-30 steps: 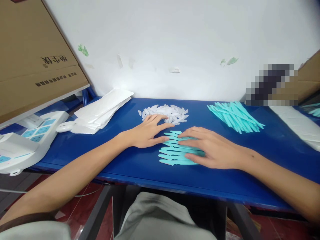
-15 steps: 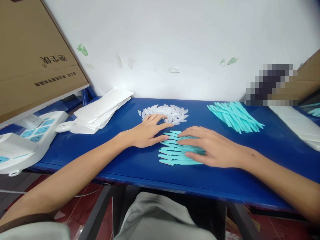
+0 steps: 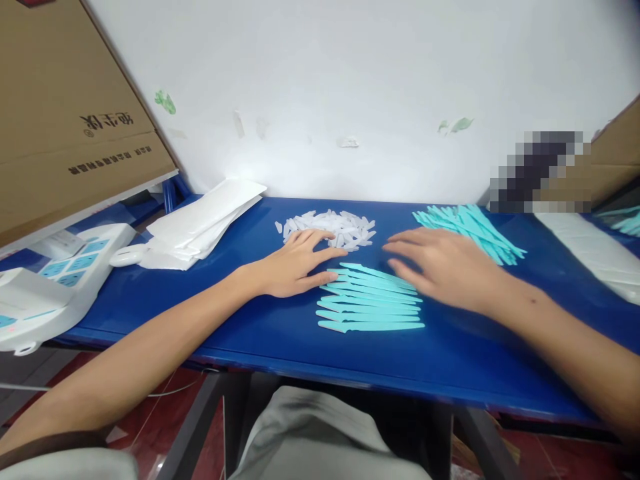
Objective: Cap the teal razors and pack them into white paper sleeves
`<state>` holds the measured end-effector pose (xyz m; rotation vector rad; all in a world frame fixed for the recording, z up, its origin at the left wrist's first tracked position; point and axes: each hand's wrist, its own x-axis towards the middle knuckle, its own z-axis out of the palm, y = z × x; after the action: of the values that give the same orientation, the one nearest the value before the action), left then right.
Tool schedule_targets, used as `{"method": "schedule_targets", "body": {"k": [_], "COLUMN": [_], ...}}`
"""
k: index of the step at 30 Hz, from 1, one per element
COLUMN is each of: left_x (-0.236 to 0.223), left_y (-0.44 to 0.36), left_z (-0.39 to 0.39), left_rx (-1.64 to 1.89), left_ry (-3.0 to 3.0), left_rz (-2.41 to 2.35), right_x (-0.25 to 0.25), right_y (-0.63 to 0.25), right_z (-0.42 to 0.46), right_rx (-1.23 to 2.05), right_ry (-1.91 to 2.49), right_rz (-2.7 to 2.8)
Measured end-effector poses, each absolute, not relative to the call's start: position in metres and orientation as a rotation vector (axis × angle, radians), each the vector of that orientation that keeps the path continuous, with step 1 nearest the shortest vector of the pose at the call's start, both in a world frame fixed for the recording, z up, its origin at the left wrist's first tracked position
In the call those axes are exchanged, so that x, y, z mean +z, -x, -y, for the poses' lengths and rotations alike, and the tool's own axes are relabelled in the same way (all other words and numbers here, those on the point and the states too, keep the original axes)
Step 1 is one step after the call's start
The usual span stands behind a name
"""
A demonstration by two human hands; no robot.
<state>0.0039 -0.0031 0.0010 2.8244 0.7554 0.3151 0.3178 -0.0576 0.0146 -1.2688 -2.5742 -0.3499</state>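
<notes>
Several teal eyebrow razors (image 3: 373,298) lie side by side in a row on the blue table (image 3: 280,337). Beside their left ends rests my left hand (image 3: 293,267), fingers spread and holding nothing. Its thumb reaches the row's upper left part, and its fingertips are at the near edge of a heap of small translucent white caps (image 3: 350,227). My right hand (image 3: 440,263), slightly blurred, is open above the table, to the upper right of the row. A loose pile of more teal razors (image 3: 473,230) lies just beyond it, partly hidden by the hand.
White flat pouches (image 3: 207,223) are stacked at the back left. Near them stands a white power strip (image 3: 95,267) with blue sockets. A big cardboard box (image 3: 75,93) leans in from the left. At the right lies a white padded strip (image 3: 585,250). A wall closes off the back.
My right hand has lifted off the row of razors and moved up and right, uncovering their right ends. My left hand has stayed in place.
</notes>
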Motion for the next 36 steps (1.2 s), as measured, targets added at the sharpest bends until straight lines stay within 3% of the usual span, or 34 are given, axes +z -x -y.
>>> {"method": "schedule_targets", "body": {"k": [5, 8, 28, 36], "left_x": [0.002, 0.003, 0.004, 0.004], "left_y": [-0.004, -0.004, -0.004, -0.003], "left_z": [0.004, 0.004, 0.004, 0.003], "left_rx": [0.293, 0.297, 0.254, 0.251], "left_ry": [-2.819, -2.814, -2.82, -2.825], "left_rz": [-0.748, -0.751, -0.774, -0.788], "right_x": [0.03, 0.034, 0.023, 0.024], "right_y": [-0.363, -0.377, -0.401, -0.387], "right_z": [0.036, 0.029, 0.014, 0.016], "right_rx": [-0.356, -0.32, -0.295, -0.366], "right_ry": [2.134, 2.287, 2.267, 1.913], "right_rz": [2.284, 2.169, 1.956, 2.07]}}
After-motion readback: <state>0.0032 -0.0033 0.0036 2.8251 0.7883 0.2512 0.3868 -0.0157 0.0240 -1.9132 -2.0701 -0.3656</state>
